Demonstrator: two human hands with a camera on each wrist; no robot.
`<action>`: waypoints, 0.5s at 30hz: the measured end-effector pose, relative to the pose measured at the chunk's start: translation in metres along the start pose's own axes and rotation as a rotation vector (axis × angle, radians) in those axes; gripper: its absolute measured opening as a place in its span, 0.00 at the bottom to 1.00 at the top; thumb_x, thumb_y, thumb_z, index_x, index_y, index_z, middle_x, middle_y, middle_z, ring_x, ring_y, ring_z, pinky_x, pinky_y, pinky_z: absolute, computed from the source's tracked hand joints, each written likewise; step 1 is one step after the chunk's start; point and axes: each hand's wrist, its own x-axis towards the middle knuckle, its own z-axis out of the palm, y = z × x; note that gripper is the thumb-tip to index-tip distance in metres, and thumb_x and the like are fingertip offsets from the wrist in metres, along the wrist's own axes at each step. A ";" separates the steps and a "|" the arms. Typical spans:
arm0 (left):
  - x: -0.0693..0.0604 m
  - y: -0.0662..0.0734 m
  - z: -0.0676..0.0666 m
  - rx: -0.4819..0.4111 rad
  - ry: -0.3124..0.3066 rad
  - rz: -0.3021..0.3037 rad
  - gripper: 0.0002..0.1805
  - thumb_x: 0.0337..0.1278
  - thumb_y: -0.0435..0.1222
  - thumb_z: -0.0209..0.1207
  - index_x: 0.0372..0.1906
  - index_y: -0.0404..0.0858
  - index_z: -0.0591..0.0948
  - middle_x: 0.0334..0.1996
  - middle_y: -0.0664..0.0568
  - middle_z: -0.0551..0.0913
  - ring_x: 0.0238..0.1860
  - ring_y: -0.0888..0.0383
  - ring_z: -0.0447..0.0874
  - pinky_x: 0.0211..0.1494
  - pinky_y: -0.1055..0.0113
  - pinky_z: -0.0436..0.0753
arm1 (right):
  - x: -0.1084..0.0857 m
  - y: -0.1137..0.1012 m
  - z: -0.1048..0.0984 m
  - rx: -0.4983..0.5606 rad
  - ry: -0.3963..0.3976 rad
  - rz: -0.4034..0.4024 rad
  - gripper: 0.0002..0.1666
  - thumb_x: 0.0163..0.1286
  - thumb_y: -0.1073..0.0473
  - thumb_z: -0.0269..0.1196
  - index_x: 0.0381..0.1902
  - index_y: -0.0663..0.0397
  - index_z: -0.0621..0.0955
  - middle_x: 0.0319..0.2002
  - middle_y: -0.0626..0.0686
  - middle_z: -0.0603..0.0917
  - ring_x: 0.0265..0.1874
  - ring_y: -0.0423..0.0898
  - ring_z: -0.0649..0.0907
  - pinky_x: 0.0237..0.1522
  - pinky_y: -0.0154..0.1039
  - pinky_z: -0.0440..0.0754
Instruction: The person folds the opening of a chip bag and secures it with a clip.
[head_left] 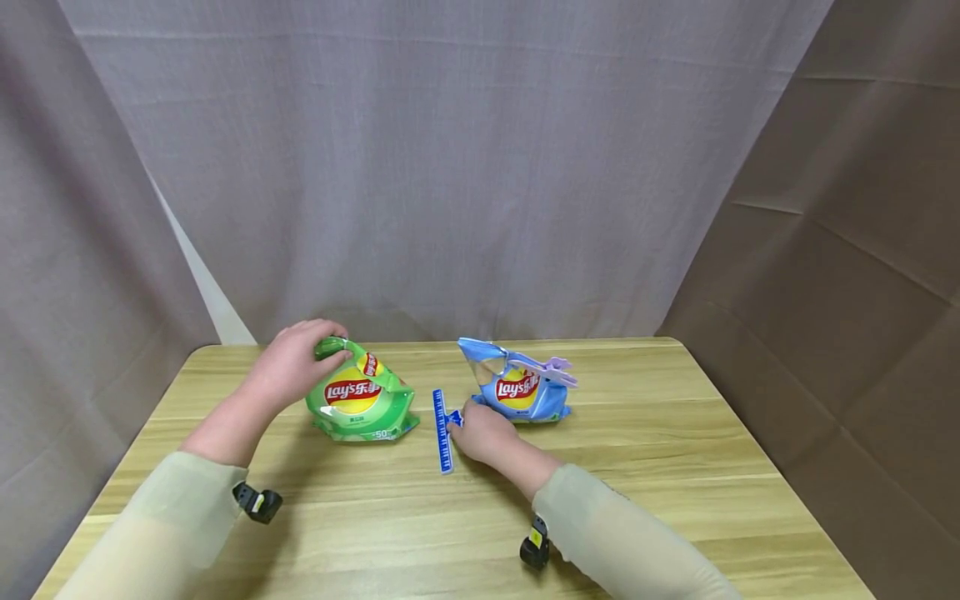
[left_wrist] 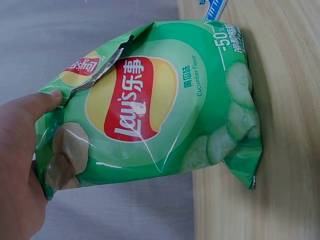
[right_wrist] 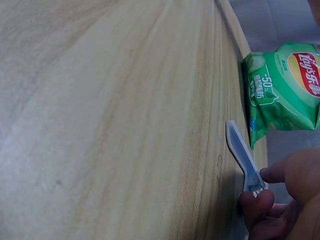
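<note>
Counter [head_left: 375, 521]: wood-grain top. The green bag [head_left: 358, 402] stands left of centre towards the back edge, its top folded over. The left hand [head_left: 295, 360] has thumb and fingers clamped on one end of that fold. The blue clip [head_left: 442, 437] is between the bags, near mid-counter, long side running from back edge to front. The right hand [head_left: 483, 431] has thumb and fingertips pinched on its short handle; whether the clip touches the counter cannot be told. The blue bag [head_left: 521, 402], wearing a purple clip [head_left: 551, 372], stands just beyond the right hand.

Assessment: the step appears to be securing the clip. Recommended: pinch the handle firmly, raise the clip level, and clear the blue bag. Keep the fold flat without crushing the contents.
</note>
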 end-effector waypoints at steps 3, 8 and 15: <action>0.000 0.000 0.000 0.000 0.003 0.000 0.13 0.63 0.40 0.64 0.49 0.40 0.82 0.50 0.46 0.84 0.55 0.43 0.78 0.62 0.43 0.71 | 0.000 0.001 -0.001 0.051 -0.005 -0.016 0.26 0.73 0.46 0.58 0.55 0.63 0.76 0.45 0.58 0.84 0.45 0.54 0.83 0.49 0.50 0.81; 0.000 0.000 0.001 -0.002 0.004 -0.006 0.13 0.63 0.40 0.64 0.49 0.40 0.82 0.50 0.45 0.84 0.56 0.42 0.77 0.64 0.42 0.69 | 0.002 0.004 -0.001 0.135 -0.005 -0.053 0.13 0.74 0.51 0.57 0.41 0.56 0.76 0.32 0.51 0.79 0.32 0.47 0.79 0.38 0.44 0.79; -0.001 0.000 0.002 -0.004 0.000 -0.012 0.15 0.63 0.40 0.63 0.51 0.38 0.82 0.51 0.44 0.83 0.57 0.42 0.76 0.66 0.42 0.66 | 0.001 0.003 -0.002 0.263 0.014 -0.102 0.08 0.70 0.54 0.62 0.37 0.53 0.78 0.32 0.49 0.79 0.31 0.44 0.77 0.36 0.40 0.76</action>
